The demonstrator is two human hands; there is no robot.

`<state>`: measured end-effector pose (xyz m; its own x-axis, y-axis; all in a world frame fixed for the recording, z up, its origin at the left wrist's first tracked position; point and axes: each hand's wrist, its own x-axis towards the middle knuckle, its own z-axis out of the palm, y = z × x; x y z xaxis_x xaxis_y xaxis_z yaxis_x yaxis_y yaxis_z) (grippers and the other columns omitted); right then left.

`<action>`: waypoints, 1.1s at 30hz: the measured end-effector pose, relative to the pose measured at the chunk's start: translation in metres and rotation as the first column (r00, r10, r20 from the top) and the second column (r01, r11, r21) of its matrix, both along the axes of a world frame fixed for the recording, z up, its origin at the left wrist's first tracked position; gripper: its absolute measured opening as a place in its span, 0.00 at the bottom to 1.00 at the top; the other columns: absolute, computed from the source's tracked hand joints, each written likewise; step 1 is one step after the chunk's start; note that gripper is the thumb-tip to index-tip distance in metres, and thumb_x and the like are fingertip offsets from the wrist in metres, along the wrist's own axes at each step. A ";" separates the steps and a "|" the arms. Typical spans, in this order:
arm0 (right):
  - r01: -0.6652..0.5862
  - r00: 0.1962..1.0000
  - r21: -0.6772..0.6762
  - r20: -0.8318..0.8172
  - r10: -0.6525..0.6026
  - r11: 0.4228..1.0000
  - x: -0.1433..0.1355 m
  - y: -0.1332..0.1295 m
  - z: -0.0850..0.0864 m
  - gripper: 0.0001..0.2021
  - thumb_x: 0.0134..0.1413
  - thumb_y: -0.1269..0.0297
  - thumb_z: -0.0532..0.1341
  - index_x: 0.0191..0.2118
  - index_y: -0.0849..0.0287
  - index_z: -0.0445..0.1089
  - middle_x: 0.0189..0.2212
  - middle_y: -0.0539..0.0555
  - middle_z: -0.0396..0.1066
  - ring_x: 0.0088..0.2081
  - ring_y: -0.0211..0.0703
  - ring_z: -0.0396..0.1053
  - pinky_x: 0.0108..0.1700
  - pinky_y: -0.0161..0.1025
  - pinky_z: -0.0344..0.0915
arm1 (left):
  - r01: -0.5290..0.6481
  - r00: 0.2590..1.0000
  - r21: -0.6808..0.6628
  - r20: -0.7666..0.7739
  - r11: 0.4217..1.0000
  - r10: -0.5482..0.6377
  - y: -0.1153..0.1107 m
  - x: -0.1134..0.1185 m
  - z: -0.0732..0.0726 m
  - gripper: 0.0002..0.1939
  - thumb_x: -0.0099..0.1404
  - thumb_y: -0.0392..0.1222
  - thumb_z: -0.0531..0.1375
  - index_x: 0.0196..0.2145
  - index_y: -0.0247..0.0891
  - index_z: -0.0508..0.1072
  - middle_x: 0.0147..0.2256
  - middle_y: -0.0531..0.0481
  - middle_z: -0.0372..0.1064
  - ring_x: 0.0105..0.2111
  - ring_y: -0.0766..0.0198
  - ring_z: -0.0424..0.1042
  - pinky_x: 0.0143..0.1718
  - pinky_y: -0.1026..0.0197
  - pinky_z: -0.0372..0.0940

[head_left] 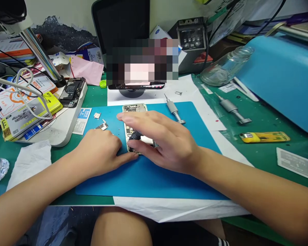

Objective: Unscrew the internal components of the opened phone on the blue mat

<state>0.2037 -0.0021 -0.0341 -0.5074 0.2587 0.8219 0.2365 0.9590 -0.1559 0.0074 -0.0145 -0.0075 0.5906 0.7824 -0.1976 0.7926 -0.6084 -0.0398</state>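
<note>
An opened phone with a pale metal rim and dark inner boards (129,131) lies on the smooth blue rectangular mat (143,184) in front of me, its long axis running almost straight away from my body. It sits between and just beyond my hands: my right hand (160,141) is over its right side and middle, so it is the nearer; my left hand (100,150) is beside the near left corner, its thumb reaching across to the near end, at or just touching the rim.

My left fingers are curled under, the thumb stretched out; I cannot tell whether anything is inside the curl. My right hand is arched palm-down, with a short black rounded tool end (135,135) between thumb and fingers. I cannot tell how firmly it is gripped, since the lower fingers are out of sight.

The right side of the phone is hidden beneath my right hand, and whether the tool meets the boards cannot be made out. A bright piece beside the black end could belong to either.

Left of the phone lie small silvery metal parts (102,125), too small to name. A grey metal screwdriver (172,107) rests beyond my right hand. Farther back on the green worktop (264,116), the dark-edged display (136,87) is mostly blurred into blocks. Both forearms are cut off at the sides.
</note>
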 end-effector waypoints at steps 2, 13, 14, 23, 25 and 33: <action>0.033 0.999 -0.019 0.008 -0.033 0.999 0.000 0.000 0.000 0.28 0.63 0.78 0.57 0.66 0.60 0.57 0.57 0.62 0.75 0.61 0.48 0.72 0.58 0.51 0.77 | 0.019 1.000 0.009 0.001 1.000 -0.019 0.000 0.000 0.000 0.35 0.73 0.66 0.47 0.23 0.38 0.76 0.21 0.44 0.72 0.24 0.53 0.72 0.25 0.57 0.48; 0.045 0.999 -0.027 0.011 -0.045 0.999 -0.001 0.002 -0.001 0.29 0.56 0.81 0.59 0.64 0.68 0.59 0.58 0.68 0.73 0.63 0.49 0.70 0.63 0.49 0.73 | 0.017 0.999 0.010 0.042 1.000 -0.017 0.000 0.001 0.000 0.34 0.73 0.64 0.49 0.19 0.39 0.72 0.19 0.45 0.68 0.20 0.58 0.65 0.25 0.58 0.40; 0.044 0.999 -0.022 0.010 -0.044 0.999 -0.001 0.002 -0.001 0.29 0.57 0.81 0.59 0.64 0.68 0.59 0.57 0.68 0.73 0.63 0.49 0.70 0.63 0.49 0.73 | 0.021 0.999 0.011 0.041 1.000 -0.021 0.000 0.001 0.000 0.34 0.73 0.64 0.49 0.19 0.39 0.73 0.19 0.45 0.69 0.20 0.58 0.65 0.25 0.58 0.40; 0.050 0.999 -0.013 0.009 -0.050 0.999 0.000 0.002 0.000 0.27 0.55 0.82 0.59 0.61 0.71 0.62 0.57 0.69 0.73 0.62 0.50 0.71 0.64 0.47 0.72 | 0.009 0.999 -0.005 0.033 1.000 -0.009 -0.002 0.000 0.001 0.34 0.73 0.65 0.48 0.21 0.39 0.74 0.19 0.46 0.68 0.20 0.58 0.65 0.25 0.57 0.42; 0.039 0.999 -0.002 0.012 -0.039 0.999 0.000 0.001 0.000 0.26 0.56 0.81 0.60 0.61 0.71 0.62 0.57 0.68 0.73 0.62 0.50 0.71 0.64 0.47 0.72 | 0.007 0.999 0.008 0.036 1.000 -0.007 -0.002 0.000 0.001 0.35 0.73 0.65 0.47 0.20 0.39 0.74 0.19 0.45 0.68 0.20 0.59 0.65 0.25 0.58 0.42; 0.040 0.999 -0.019 0.021 -0.039 0.999 0.003 -0.001 0.002 0.26 0.55 0.82 0.60 0.61 0.75 0.63 0.58 0.72 0.71 0.64 0.50 0.68 0.66 0.45 0.69 | -0.012 0.999 -0.016 0.031 1.000 0.013 0.000 0.002 0.001 0.35 0.72 0.65 0.47 0.19 0.38 0.72 0.19 0.44 0.69 0.20 0.57 0.66 0.25 0.57 0.40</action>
